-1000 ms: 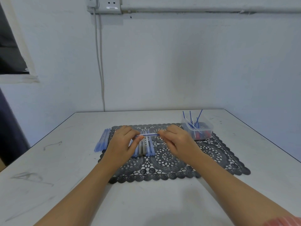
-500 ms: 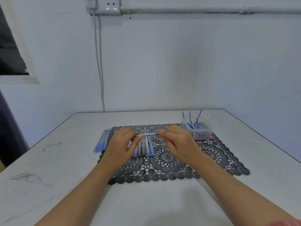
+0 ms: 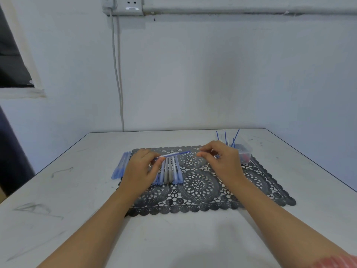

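Observation:
My left hand (image 3: pixel 142 169) grips a clear blue pen (image 3: pixel 170 155) and holds it level above a black lace mat (image 3: pixel 202 192). The pen's thin blue refill sticks out bare toward the right. Just right of that refill end, my right hand (image 3: pixel 222 161) has its thumb and fingertips pinched together on what looks like a small pen part. A bit of blue shows under its palm. Several more pens (image 3: pixel 171 174) lie side by side on the mat below my left hand.
More blue pens (image 3: pixel 120 167) lie at the mat's left edge on the white table (image 3: pixel 77 190). A clear plastic box (image 3: pixel 246 151) with upright blue refills (image 3: pixel 225 137) stands at the mat's back right corner, just behind my right hand. A wall rises behind the table.
My right hand has drawn away to the right from the pen's end, and the blue refill now shows bare between the hands. My left hand has kept its hold.

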A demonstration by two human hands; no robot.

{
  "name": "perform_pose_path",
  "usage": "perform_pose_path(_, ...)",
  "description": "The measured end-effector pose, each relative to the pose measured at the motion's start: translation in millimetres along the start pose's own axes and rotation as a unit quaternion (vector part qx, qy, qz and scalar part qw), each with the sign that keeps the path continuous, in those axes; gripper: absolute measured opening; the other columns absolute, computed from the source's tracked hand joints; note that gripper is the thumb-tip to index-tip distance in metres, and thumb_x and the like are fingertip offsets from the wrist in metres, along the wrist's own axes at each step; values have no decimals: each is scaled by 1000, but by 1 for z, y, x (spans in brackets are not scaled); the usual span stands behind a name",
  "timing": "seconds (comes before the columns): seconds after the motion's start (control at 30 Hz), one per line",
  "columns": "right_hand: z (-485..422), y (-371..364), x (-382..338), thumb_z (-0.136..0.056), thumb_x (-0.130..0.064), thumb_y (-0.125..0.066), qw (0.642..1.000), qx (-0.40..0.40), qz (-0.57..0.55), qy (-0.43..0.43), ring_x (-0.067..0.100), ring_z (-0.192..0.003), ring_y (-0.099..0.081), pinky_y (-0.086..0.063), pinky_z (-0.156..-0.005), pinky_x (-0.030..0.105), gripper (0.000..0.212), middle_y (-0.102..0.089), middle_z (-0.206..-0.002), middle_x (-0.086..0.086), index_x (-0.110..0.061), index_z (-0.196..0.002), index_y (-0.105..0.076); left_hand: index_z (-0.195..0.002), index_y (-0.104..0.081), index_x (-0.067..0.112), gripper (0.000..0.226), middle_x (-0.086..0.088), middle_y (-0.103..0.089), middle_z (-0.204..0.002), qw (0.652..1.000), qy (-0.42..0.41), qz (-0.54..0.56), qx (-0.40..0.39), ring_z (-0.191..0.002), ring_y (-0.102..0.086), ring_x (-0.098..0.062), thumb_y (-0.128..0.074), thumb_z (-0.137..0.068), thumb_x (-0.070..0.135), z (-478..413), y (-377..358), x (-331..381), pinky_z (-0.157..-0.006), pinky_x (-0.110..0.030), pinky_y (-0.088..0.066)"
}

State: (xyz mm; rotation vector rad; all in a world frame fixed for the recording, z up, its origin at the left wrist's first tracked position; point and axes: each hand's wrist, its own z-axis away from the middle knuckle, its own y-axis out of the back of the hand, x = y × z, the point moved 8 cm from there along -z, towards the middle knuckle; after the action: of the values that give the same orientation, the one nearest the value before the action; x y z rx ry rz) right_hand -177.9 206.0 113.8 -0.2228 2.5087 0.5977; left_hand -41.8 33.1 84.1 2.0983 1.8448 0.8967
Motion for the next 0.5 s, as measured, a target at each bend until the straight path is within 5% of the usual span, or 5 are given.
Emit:
perform_pose_path(0.17, 0, -19, 18, -73, -9, -75, 995, -88, 53, -17, 3, -68, -55, -41, -65, 10, 4, -64, -73, -3, -9, -77, -74, -85, -66, 10, 35, 4, -57, -73, 1000, -1, -2, -1, -73, -46, -7, -45, -91, 37, 0, 0, 0, -69, -22, -39)
perform_pose_path(0.33, 9, -49, 34, -85, 2, -60, 964, -230, 134, -26, 4, -79, -52, -31, -68, -6, 17, -67, -96, 10, -1, -97, -72, -87, -66, 11, 34, 5, -55, -74, 1000, 2, -10, -6, -73, -47, -9, -45, -91, 38, 1, -1, -3, -68, -22, -40)
perform_pose_path(0.5, 16, -59, 44, -89, -1, -55, 935, -295, 191, -38, 18, -88, -60, -40, -78, 13, 22, -66, -104, 9, -5, -105, -70, -88, -66, 11, 36, 5, -55, -75, 1000, 2, -21, -17, -73, -48, -10, -44, -91, 39, 1, -4, -3, -69, -21, -39)
